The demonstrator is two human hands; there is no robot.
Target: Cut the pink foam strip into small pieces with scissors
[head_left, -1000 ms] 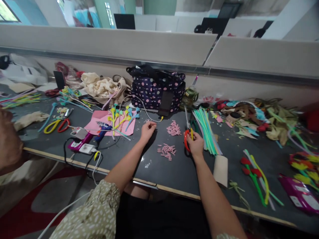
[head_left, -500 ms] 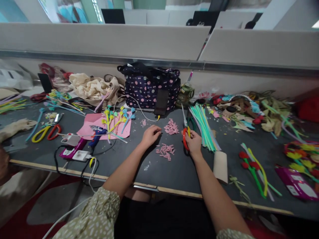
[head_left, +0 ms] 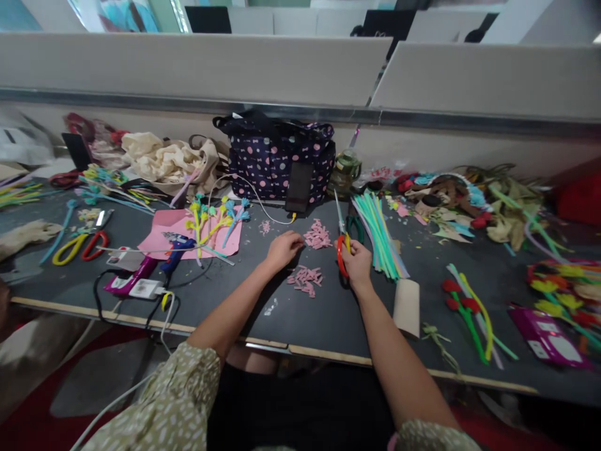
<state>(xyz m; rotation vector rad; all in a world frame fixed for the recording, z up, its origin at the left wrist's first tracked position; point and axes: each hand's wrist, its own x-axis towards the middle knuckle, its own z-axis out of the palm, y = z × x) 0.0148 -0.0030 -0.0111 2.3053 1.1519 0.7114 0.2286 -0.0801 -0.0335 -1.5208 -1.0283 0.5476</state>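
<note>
My right hand (head_left: 359,264) is closed around a pair of scissors (head_left: 340,258) with red and yellow handles, its blades pointing away from me. Left of it, my left hand (head_left: 283,249) has its fingers curled together just above the table, beside a pile of short pink pieces (head_left: 318,235). Whatever those fingertips hold, if anything, is too small to make out. A second pile of pink pieces (head_left: 306,280) lies nearer to me, between my forearms. Dark green-handled pliers or scissors (head_left: 355,229) lie just beyond my right hand.
Green and lilac pipe cleaners (head_left: 379,235) and a cardboard tube (head_left: 406,307) lie to the right. A patterned bag (head_left: 263,160) with a phone (head_left: 299,186) leaning on it stands behind. On the left are a blue glue gun (head_left: 176,254), pink paper (head_left: 157,233) and other scissors (head_left: 83,245).
The view has shifted slightly, so the whole scene sits a little further left and higher. My left fingertips are slightly closer to the upper pink pile. The scissors stay in my right hand.
</note>
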